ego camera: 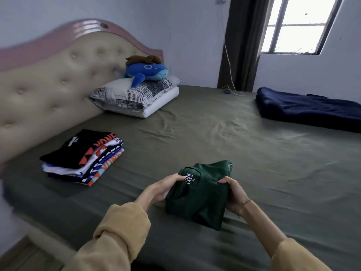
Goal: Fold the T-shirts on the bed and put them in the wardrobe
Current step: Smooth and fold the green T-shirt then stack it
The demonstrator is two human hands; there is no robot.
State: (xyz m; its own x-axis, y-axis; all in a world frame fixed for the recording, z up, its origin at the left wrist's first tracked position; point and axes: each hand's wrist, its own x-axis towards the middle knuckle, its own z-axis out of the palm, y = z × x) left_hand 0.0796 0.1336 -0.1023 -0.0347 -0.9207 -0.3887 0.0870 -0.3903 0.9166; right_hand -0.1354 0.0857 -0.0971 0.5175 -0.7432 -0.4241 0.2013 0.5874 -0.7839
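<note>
Far left stood the padded headboard [48, 85], and just in front of it sat the stack of folded T-shirts [84, 157], black one on top, edges roughly squared, parked near the bed's edge, probably so it could be scooped up in one go for the wardrobe, which was nowhere in view. Further back, the pillow [134, 98] lay against the headboard with a blue plush toy [146, 72] perched on it, well out of the working area. Moving to the middle, the person's left hand [162, 189] gripped the left side of the green T-shirt [197, 198], fingers curled over the fabric near the printed neck label. The shirt was already a compact bundle, its near end resting on the olive bedsheet [254, 153], its far end lifted a little. The right hand [232, 192] clenched the opposite side, thumb on top, and that matched two-sided grip looked meant to keep the folds from sliding open. This seemed to be the last loose shirt, so the folding looked nearly done. At far right, a dark blue blanket [308, 110] lay folded by the wall beneath the window [298, 24], apart from everything else.
</note>
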